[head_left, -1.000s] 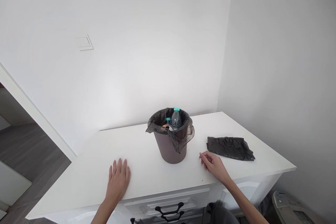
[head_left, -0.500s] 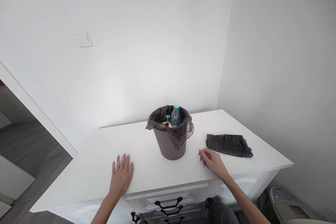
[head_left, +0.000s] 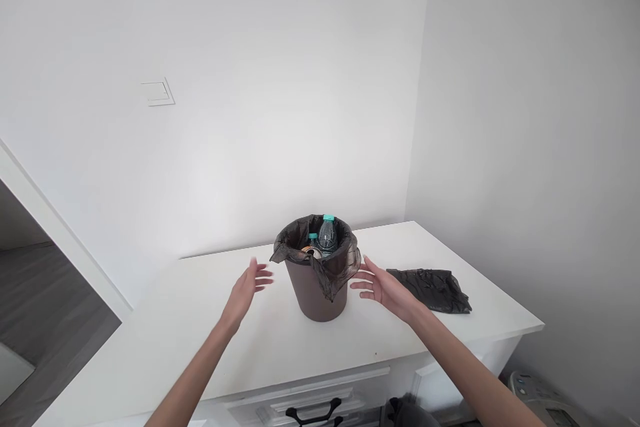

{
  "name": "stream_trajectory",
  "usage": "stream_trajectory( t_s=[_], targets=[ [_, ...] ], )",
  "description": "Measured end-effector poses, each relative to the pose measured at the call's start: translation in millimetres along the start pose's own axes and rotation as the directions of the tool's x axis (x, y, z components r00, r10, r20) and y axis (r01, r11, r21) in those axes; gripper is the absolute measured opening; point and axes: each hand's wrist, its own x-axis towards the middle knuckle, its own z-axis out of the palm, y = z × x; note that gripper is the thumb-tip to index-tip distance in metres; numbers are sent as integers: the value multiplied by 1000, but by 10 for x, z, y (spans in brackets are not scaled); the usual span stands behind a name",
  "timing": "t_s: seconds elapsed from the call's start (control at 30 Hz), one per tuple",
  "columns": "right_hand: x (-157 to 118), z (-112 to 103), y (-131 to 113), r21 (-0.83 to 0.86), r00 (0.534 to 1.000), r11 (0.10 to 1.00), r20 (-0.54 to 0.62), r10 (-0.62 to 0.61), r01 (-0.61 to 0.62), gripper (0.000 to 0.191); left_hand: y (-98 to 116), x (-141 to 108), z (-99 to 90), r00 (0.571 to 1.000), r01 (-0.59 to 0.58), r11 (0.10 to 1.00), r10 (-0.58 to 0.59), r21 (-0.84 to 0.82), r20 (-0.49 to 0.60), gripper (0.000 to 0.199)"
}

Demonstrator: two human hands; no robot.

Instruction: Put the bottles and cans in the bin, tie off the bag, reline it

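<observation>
A brown trash can (head_left: pixel 314 293) stands upright on the white cabinet top, lined with a dark, thin trash bag (head_left: pixel 327 280) folded over its rim. Inside it I see a clear plastic bottle (head_left: pixel 328 237) with a teal cap, a second teal-capped bottle (head_left: pixel 313 239) and a can (head_left: pixel 311 252). To the left of the trash can, my left hand (head_left: pixel 246 290) is raised, fingers apart and holding nothing. My right hand (head_left: pixel 380 287) is at its right side, open, with the fingertips close to the bag's edge; whether they touch it I cannot tell.
A folded black trash bag (head_left: pixel 435 290) lies behind my right hand on the white cabinet top (head_left: pixel 210 340). Black drawer handles (head_left: pixel 314 410) jut from the cabinet's front. A grey machine (head_left: pixel 537 397) stands low at the right. Walls rise behind and to the right.
Both hands have lifted off the cabinet top and moved in toward the sides of the trash can. My right hand's curled fingers have opened. The view has shifted slightly.
</observation>
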Motion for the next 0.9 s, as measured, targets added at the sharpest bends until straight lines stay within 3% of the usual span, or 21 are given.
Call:
stream_trajectory(
  t_s=[0.1,0.2,0.3,0.47,0.63,0.7,0.8,0.9],
  targets=[
    [110,147,-251,116,1000,993,-29,-7,10,36,531,222,-1,970,169,937,-103,-305,222,78],
    [181,230,-427,116,994,992,-97,-44,55,20,781,317,36,959,219,906,-131,-361,253,59],
    [190,273,-546,101,991,992,-114,-69,81,10,864,268,72,960,214,903,-125,-373,249,45],
    [84,375,-674,73,993,994,-91,-78,84,13,956,27,1,940,255,900,-144,-354,310,33],
    [-72,445,-797,54,994,993,-39,-103,105,18,1084,-320,-163,870,341,890,-177,-303,459,44],
    [-128,447,-881,37,992,991,-30,-124,126,22,1109,-450,-244,859,372,891,-223,-261,461,49],
    [-182,454,-1042,3,987,988,-43,-157,157,30,1114,-542,-378,888,334,929,-255,-157,382,51],
    [-178,490,-1181,13,981,984,-81,-178,180,33,1115,-485,-479,916,262,950,-189,-171,354,44]
  ],
)
